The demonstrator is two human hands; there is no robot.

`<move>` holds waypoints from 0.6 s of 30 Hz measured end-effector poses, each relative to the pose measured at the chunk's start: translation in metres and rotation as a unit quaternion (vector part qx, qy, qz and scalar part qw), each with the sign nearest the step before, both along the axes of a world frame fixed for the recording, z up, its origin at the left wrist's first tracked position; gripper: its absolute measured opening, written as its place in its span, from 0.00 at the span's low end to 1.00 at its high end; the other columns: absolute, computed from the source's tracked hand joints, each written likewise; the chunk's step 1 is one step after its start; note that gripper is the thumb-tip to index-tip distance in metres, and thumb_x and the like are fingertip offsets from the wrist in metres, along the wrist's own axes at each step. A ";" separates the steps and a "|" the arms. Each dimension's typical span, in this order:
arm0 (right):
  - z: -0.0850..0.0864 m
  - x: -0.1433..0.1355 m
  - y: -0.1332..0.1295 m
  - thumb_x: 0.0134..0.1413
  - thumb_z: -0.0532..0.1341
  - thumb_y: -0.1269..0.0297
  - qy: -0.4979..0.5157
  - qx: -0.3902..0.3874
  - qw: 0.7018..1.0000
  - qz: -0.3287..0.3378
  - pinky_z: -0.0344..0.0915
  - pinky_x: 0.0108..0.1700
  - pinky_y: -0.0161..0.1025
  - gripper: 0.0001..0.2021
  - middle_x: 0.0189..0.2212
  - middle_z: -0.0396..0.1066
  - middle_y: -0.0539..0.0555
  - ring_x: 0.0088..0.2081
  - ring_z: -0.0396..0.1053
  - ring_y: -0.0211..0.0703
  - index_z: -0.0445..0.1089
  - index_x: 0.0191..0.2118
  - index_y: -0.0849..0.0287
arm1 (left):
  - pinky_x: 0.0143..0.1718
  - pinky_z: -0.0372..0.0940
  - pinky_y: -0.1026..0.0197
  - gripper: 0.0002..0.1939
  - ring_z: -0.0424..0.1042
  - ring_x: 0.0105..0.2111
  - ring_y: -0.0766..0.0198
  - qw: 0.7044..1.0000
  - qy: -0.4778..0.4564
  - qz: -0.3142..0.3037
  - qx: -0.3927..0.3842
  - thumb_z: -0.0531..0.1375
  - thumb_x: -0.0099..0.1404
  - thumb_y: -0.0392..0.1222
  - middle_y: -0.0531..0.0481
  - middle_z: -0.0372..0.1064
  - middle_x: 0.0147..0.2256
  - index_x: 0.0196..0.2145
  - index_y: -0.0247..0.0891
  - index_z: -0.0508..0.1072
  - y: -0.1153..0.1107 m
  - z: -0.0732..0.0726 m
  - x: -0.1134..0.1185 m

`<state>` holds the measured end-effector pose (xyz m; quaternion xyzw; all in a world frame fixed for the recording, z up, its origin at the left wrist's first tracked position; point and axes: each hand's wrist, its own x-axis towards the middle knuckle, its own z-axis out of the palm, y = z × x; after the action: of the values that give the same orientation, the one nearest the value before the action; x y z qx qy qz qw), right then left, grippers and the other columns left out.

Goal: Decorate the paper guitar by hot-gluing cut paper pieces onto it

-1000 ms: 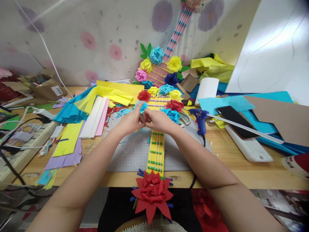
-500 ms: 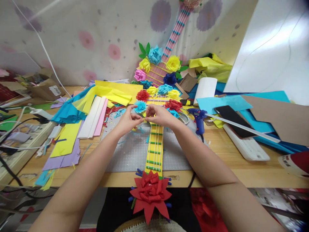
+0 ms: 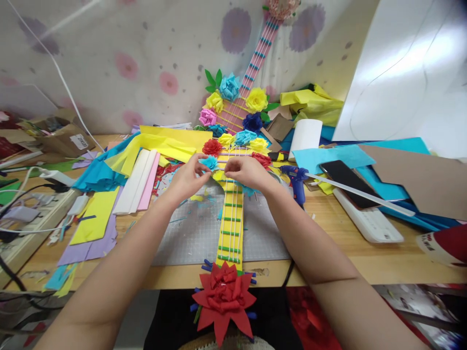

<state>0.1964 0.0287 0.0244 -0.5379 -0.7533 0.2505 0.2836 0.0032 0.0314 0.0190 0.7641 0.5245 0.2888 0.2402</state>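
Observation:
A yellow paper guitar (image 3: 231,214) with green frets and white strings lies with its neck towards me. A large red paper flower (image 3: 225,300) covers its near end. Red, yellow and blue paper flowers ring its body at the far end. My left hand (image 3: 186,179) is beside the light blue flower (image 3: 210,163), thumb and fingers apart, nothing seen in them. My right hand (image 3: 248,172) hovers over the body by the strings, its fingertips pinched together; whatever they hold is too small to make out.
A blue glue gun (image 3: 296,181) lies right of the grey cutting mat (image 3: 197,238), near a black phone (image 3: 352,182). Behind stands a pink paper guitar (image 3: 257,58). Yellow and white paper (image 3: 136,182) and a power strip (image 3: 36,228) are at the left.
My hands have moved apart from each other, and my left hand's fingers have opened. The yellow flower between them now shows more. The whole view has shifted slightly.

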 end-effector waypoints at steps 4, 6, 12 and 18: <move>0.003 0.015 0.006 0.44 0.60 0.69 0.022 0.023 0.995 -0.090 0.59 0.31 0.35 0.03 0.26 0.72 0.50 0.29 0.67 0.38 0.71 0.27 0.59 | 0.49 0.61 0.54 0.11 0.68 0.45 0.57 0.989 0.100 -0.008 0.109 0.56 0.58 0.39 0.46 0.71 0.42 0.40 0.39 0.70 0.011 -0.004 0.005; 0.003 0.020 0.010 0.43 0.60 0.68 0.040 0.027 0.992 -0.113 0.60 0.32 0.36 0.03 0.25 0.72 0.51 0.29 0.68 0.38 0.71 0.27 0.59 | 0.52 0.58 0.53 0.12 0.65 0.48 0.56 0.977 0.134 -0.080 0.147 0.57 0.57 0.39 0.44 0.70 0.44 0.40 0.37 0.71 0.015 -0.010 0.014; 0.002 0.022 0.012 0.43 0.60 0.69 0.050 0.040 0.989 -0.136 0.62 0.34 0.37 0.03 0.27 0.73 0.52 0.30 0.69 0.39 0.70 0.27 0.60 | 0.51 0.57 0.49 0.15 0.66 0.47 0.52 0.955 0.213 -0.148 0.142 0.56 0.56 0.40 0.42 0.70 0.44 0.42 0.36 0.72 0.026 -0.018 0.036; 0.001 0.017 0.012 0.43 0.59 0.71 0.040 0.025 0.987 -0.155 0.62 0.36 0.38 0.04 0.30 0.74 0.51 0.33 0.69 0.40 0.70 0.28 0.59 | 0.52 0.55 0.49 0.19 0.64 0.48 0.51 0.948 0.244 -0.149 0.139 0.59 0.54 0.45 0.44 0.70 0.44 0.44 0.39 0.73 0.031 -0.022 0.037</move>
<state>0.2131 0.0403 0.0252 -0.6304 -0.6550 0.2062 0.3621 0.0405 0.0622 -0.0026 0.9066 0.4014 0.1250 0.0365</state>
